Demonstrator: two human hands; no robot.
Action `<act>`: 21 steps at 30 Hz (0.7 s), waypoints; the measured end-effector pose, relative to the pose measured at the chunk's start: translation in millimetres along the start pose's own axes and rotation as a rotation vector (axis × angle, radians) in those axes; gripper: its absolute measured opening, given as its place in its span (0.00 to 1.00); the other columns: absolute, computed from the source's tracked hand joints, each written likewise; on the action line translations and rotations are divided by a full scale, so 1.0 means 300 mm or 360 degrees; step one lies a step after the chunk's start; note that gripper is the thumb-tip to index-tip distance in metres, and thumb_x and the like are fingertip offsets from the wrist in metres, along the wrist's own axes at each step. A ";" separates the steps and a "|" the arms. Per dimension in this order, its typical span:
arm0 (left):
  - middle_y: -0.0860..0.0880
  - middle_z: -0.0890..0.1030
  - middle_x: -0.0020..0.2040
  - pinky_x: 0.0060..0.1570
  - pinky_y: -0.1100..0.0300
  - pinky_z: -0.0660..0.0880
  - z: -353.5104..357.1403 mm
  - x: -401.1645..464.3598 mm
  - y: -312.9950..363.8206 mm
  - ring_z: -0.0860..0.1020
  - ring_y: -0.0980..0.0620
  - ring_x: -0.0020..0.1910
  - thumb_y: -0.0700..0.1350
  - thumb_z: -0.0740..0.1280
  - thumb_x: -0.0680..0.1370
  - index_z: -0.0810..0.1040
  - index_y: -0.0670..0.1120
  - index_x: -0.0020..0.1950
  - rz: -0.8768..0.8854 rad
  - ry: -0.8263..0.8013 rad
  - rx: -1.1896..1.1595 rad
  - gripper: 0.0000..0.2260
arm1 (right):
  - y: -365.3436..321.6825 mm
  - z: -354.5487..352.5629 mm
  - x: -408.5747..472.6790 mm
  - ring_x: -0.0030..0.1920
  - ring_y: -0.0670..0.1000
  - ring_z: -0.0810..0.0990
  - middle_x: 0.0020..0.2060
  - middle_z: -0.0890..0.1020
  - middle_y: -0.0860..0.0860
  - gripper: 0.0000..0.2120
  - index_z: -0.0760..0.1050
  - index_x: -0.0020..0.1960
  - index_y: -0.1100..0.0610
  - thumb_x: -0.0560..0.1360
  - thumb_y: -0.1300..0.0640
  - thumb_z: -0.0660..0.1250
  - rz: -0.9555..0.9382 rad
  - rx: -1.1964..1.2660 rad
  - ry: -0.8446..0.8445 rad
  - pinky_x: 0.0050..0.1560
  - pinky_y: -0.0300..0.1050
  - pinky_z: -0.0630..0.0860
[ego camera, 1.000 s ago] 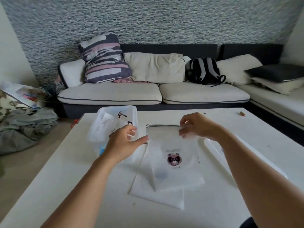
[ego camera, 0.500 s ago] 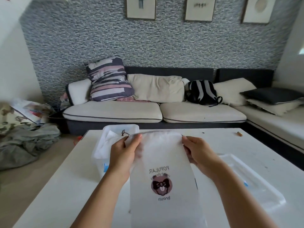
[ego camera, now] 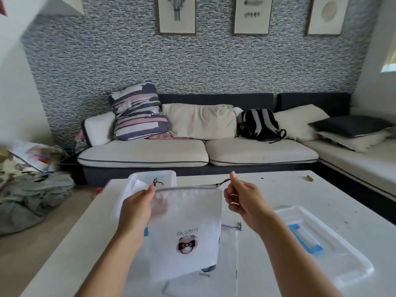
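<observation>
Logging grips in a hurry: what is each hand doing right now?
Left hand: grips the top left corner of the white drawstring bag.
Right hand: pinches the bag's black cord.

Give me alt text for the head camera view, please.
Two hands hold a white drawstring pouch with a cartoon print over a white table: the left hand grips its top edge, the right hand pinches its black cord. A cream sofa stands behind.
</observation>
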State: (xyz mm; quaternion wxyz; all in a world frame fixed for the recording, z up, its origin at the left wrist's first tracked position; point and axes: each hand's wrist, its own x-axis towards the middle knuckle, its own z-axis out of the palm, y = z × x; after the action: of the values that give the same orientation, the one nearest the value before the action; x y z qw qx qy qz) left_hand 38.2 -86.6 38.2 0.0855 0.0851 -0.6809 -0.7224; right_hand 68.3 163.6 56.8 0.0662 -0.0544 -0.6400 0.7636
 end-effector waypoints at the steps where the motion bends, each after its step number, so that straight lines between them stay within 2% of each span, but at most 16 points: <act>1: 0.43 0.87 0.47 0.60 0.45 0.77 0.004 0.016 -0.004 0.84 0.41 0.49 0.51 0.67 0.80 0.84 0.45 0.43 -0.0093 -0.0004 -0.0096 0.12 | -0.002 -0.011 0.008 0.31 0.49 0.73 0.32 0.77 0.54 0.23 0.72 0.33 0.56 0.83 0.46 0.61 0.0006 0.0022 -0.0025 0.32 0.41 0.67; 3: 0.43 0.86 0.50 0.64 0.44 0.76 0.012 0.030 0.000 0.83 0.42 0.53 0.49 0.66 0.81 0.84 0.45 0.48 -0.0219 -0.0069 -0.0202 0.10 | -0.004 -0.032 0.020 0.32 0.50 0.74 0.36 0.79 0.54 0.20 0.73 0.37 0.57 0.85 0.50 0.58 0.0021 0.0094 -0.0090 0.34 0.42 0.69; 5: 0.44 0.86 0.49 0.63 0.43 0.76 0.023 0.028 0.000 0.83 0.42 0.53 0.50 0.65 0.81 0.84 0.45 0.48 -0.0197 -0.0062 -0.0158 0.11 | -0.010 -0.051 0.025 0.34 0.50 0.75 0.38 0.80 0.53 0.18 0.74 0.38 0.56 0.85 0.51 0.58 0.0004 0.0065 -0.0097 0.35 0.42 0.70; 8: 0.46 0.82 0.41 0.54 0.48 0.77 0.028 0.014 0.016 0.81 0.44 0.44 0.55 0.68 0.76 0.82 0.42 0.43 -0.0016 0.0099 0.0037 0.16 | -0.005 -0.064 0.030 0.35 0.49 0.77 0.37 0.82 0.52 0.20 0.75 0.35 0.56 0.82 0.47 0.63 -0.0033 -0.0096 -0.0004 0.37 0.42 0.71; 9: 0.46 0.81 0.41 0.52 0.50 0.76 0.029 0.009 0.026 0.79 0.44 0.43 0.57 0.68 0.73 0.83 0.43 0.41 -0.0019 0.0120 0.0002 0.17 | -0.005 -0.066 0.033 0.36 0.49 0.78 0.38 0.82 0.52 0.21 0.75 0.34 0.56 0.81 0.46 0.64 -0.0042 -0.0128 0.0038 0.39 0.42 0.72; 11: 0.47 0.84 0.44 0.53 0.53 0.75 0.025 0.001 0.044 0.80 0.47 0.45 0.54 0.69 0.73 0.86 0.47 0.37 -0.0179 -0.0009 -0.0424 0.13 | 0.001 -0.060 0.041 0.40 0.50 0.81 0.41 0.85 0.53 0.22 0.73 0.30 0.56 0.81 0.47 0.65 -0.0018 -0.0074 0.0081 0.43 0.44 0.75; 13: 0.48 0.86 0.44 0.53 0.56 0.77 0.026 0.001 0.054 0.82 0.50 0.45 0.49 0.67 0.78 0.84 0.46 0.38 -0.0365 -0.0214 -0.0921 0.11 | 0.000 -0.049 0.045 0.45 0.52 0.82 0.46 0.86 0.54 0.22 0.69 0.30 0.56 0.81 0.49 0.65 0.0072 0.0268 0.0040 0.50 0.46 0.76; 16: 0.47 0.86 0.49 0.56 0.54 0.76 0.027 -0.008 0.054 0.83 0.50 0.50 0.47 0.66 0.80 0.71 0.49 0.33 -0.0506 -0.0316 -0.1255 0.15 | 0.008 -0.033 0.029 0.49 0.53 0.82 0.50 0.86 0.55 0.21 0.66 0.29 0.55 0.80 0.54 0.64 0.0249 0.1002 -0.0078 0.58 0.46 0.73; 18: 0.47 0.86 0.51 0.55 0.52 0.77 0.024 -0.018 0.059 0.84 0.50 0.52 0.47 0.64 0.81 0.70 0.49 0.33 -0.0555 -0.0335 -0.1398 0.17 | 0.015 -0.018 0.022 0.48 0.53 0.83 0.46 0.85 0.53 0.22 0.67 0.26 0.55 0.79 0.56 0.64 0.0312 0.1267 -0.0100 0.61 0.45 0.71; 21: 0.48 0.86 0.45 0.50 0.52 0.78 0.031 -0.025 0.060 0.84 0.48 0.50 0.45 0.61 0.83 0.73 0.48 0.36 -0.0570 -0.0319 -0.1495 0.15 | 0.026 -0.008 0.027 0.40 0.54 0.83 0.35 0.80 0.53 0.21 0.67 0.28 0.56 0.80 0.57 0.62 0.0286 0.1523 -0.0103 0.57 0.44 0.74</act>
State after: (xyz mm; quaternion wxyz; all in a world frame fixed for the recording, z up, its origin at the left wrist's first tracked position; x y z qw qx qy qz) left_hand 43.3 -76.9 56.7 -0.0763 0.0831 -0.2625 -0.9583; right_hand 60.6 166.1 48.8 -0.0024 -0.0491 -0.2115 0.9761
